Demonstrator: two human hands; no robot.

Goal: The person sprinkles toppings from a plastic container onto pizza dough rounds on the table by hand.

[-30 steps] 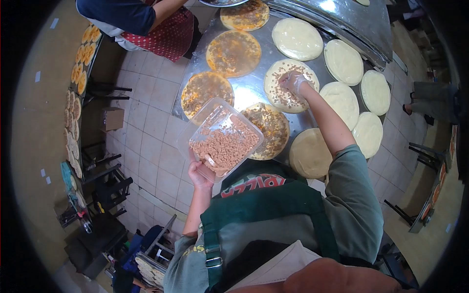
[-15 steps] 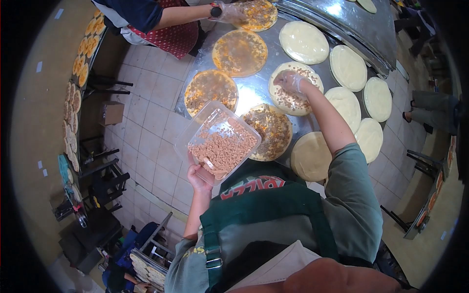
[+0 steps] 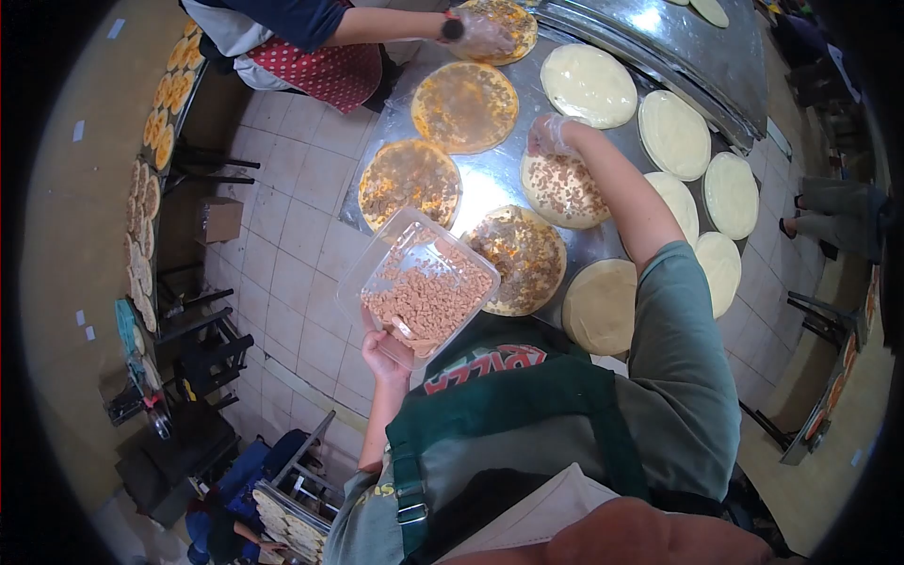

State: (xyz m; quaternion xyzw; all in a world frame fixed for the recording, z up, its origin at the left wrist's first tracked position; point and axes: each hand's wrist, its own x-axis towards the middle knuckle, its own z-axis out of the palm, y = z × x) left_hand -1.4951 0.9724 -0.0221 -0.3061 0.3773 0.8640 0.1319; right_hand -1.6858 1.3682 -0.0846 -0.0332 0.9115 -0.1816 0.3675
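Observation:
My left hand [image 3: 386, 352] is closed on the near rim of a clear plastic tub [image 3: 414, 363]. Pinkish-brown meat crumbles [image 3: 428, 292] fill much of the tub, and a pale scoop handle [image 3: 402, 328] sticks out of them. At the far left edge of a round dough base [image 3: 565, 200] is my right hand [image 3: 554, 137] in a clear glove, fingers loosely extended downward, fingertips partly hidden. Crumbles lie scattered over that base. Just right of the tub is a topped pizza [image 3: 518, 259] with brown and orange topping.
More topped pizzas [image 3: 464, 106] and plain dough rounds [image 3: 589, 85] share the metal table [image 3: 490, 179]. Across it, a co-worker's gloved hand [image 3: 482, 36] touches a topped pizza. A cardboard box [image 3: 218, 219] stands on the tiled floor. Pizzas line a side table [image 3: 169, 89] at left.
My right hand has moved up and slightly left, from the middle of the crumble-covered base to its far edge. The tub stays nearly still. The co-worker's hand has shifted right over their pizza.

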